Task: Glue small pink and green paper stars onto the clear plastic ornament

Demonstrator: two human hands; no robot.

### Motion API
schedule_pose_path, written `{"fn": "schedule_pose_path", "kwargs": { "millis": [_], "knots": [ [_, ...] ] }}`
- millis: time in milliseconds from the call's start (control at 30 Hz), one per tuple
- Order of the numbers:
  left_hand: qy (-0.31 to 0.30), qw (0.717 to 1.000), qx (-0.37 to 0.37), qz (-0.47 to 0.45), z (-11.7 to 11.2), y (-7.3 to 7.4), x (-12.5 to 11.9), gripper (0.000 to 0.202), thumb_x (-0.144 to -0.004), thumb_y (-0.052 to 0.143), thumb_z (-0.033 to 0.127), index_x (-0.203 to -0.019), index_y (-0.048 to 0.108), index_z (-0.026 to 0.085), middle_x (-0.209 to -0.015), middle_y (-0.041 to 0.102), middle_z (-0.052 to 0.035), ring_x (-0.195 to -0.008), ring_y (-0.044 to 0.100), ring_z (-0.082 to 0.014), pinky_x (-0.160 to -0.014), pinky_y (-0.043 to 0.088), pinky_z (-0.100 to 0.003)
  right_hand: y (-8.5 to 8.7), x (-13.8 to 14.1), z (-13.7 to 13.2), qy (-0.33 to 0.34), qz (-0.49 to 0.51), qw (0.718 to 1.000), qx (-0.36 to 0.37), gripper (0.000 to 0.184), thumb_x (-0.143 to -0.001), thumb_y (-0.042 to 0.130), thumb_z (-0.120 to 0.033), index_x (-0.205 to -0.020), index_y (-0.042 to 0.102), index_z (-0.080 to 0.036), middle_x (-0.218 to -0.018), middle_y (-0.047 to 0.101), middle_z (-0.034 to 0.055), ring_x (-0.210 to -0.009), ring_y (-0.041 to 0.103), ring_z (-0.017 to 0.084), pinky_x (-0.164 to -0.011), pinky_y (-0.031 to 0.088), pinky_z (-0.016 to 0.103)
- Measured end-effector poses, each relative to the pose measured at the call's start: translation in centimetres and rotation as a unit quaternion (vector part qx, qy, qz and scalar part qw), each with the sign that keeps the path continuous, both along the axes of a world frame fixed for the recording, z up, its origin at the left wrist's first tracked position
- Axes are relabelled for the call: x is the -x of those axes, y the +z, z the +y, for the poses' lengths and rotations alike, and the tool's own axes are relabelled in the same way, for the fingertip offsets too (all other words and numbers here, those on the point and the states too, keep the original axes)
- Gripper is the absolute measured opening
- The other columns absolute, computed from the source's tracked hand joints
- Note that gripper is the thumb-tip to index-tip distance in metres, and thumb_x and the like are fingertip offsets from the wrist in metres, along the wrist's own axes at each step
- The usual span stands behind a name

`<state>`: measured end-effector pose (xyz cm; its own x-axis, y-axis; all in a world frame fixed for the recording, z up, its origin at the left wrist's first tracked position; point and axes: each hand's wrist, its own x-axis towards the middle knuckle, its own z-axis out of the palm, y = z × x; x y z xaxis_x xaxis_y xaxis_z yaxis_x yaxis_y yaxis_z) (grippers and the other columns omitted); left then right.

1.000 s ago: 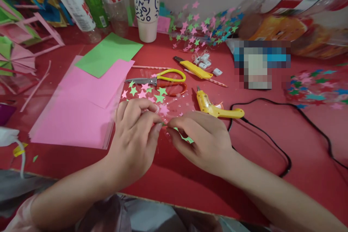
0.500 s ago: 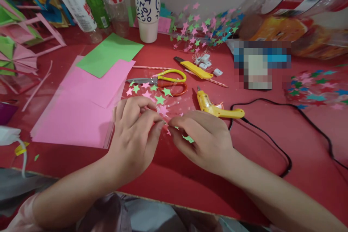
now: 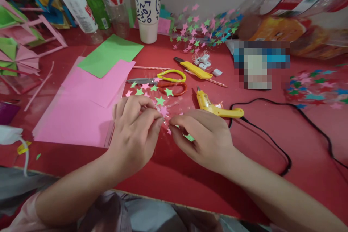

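Observation:
My left hand (image 3: pixel 134 134) is closed, thumb and forefinger pinched together; what lies between the tips is too small to make out. Facing it a short gap away, my right hand (image 3: pixel 205 139) pinches in the same way, its held thing hidden. Around and beneath the fingertips lie paper stars on clear, shiny film or strips, among them a green star (image 3: pixel 160 100) and a pink star (image 3: pixel 164 111). Just beyond my hands rest scissors (image 3: pixel 153 81) with one yellow and one red handle. A yellow glue gun (image 3: pixel 206 104) lies beyond my right hand.
Pink paper (image 3: pixel 73 116) and a green sheet (image 3: pixel 111 56) lie at left. Behind stand bottles and a white cup (image 3: pixel 148 11). A yellow utility knife (image 3: pixel 195 70) lies near small white pieces (image 3: pixel 202 61). The black cord (image 3: pixel 272 145) loops across the right side.
The fingertips of my two hands have parted slightly, leaving a wider gap between them. A few stars beyond my left hand have shifted a little; the tools stay put.

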<state>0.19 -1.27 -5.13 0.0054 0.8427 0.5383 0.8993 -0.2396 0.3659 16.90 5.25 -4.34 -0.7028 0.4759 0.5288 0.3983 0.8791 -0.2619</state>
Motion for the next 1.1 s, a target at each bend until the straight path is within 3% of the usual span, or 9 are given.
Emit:
{"fn": "schedule_pose_path", "kwargs": {
  "millis": [400, 833, 967, 1100],
  "knots": [
    [0.017, 0.998, -0.033, 0.054, 0.0, 0.6, 1.0, 0.006, -0.085, 0.058, 0.024, -0.084, 0.063, 0.021, -0.103, 0.062, -0.0085, -0.086, 0.055, -0.0231, -0.074, 0.041, -0.041, 0.2, -0.1, 0.3, -0.005, 0.012, 1.0, -0.005, 0.009, -0.087, 0.053, -0.013, -0.081, 0.058, -0.017, -0.066, 0.064, -0.0006, -0.056, 0.053, 0.01, -0.056, 0.042, 0.024],
    [-0.019, 0.995, -0.09, -0.039, 1.1, 0.9, 2.4, 0.009, -0.085, 0.056, 0.018, -0.082, 0.064, 0.02, -0.083, 0.065, -0.0034, -0.08, 0.059, -0.0176, -0.076, 0.046, -0.036, 0.6, -0.8, 1.3, -0.064, 0.021, 0.998, -0.011, 0.008, -0.086, 0.054, -0.014, -0.081, 0.057, -0.02, -0.063, 0.059, -0.0033, -0.051, 0.049, 0.008, -0.051, 0.039, 0.022],
    [-0.009, 0.993, -0.067, -0.093, 1.4, 0.9, 2.5, 0.01, -0.086, 0.056, 0.018, -0.08, 0.064, 0.021, -0.085, 0.064, -0.0029, -0.085, 0.06, -0.017, -0.081, 0.048, -0.035, 0.7, -0.9, 1.8, -0.062, 0.037, 0.997, -0.01, 0.01, -0.086, 0.054, -0.013, -0.082, 0.057, -0.022, -0.067, 0.061, -0.0017, -0.058, 0.054, 0.011, -0.058, 0.044, 0.024],
    [-0.006, 0.989, -0.052, -0.135, 1.6, 1.0, 2.9, 0.009, -0.086, 0.056, 0.02, -0.084, 0.065, 0.021, -0.095, 0.063, -0.0034, -0.096, 0.06, -0.0172, -0.089, 0.048, -0.035, 0.7, -0.8, 2.3, -0.03, 0.059, 0.998, -0.018, 0.009, -0.086, 0.055, -0.014, -0.089, 0.06, -0.02, -0.09, 0.067, 0.0061, -0.087, 0.063, 0.018, -0.079, 0.05, 0.033]
  ]
}}
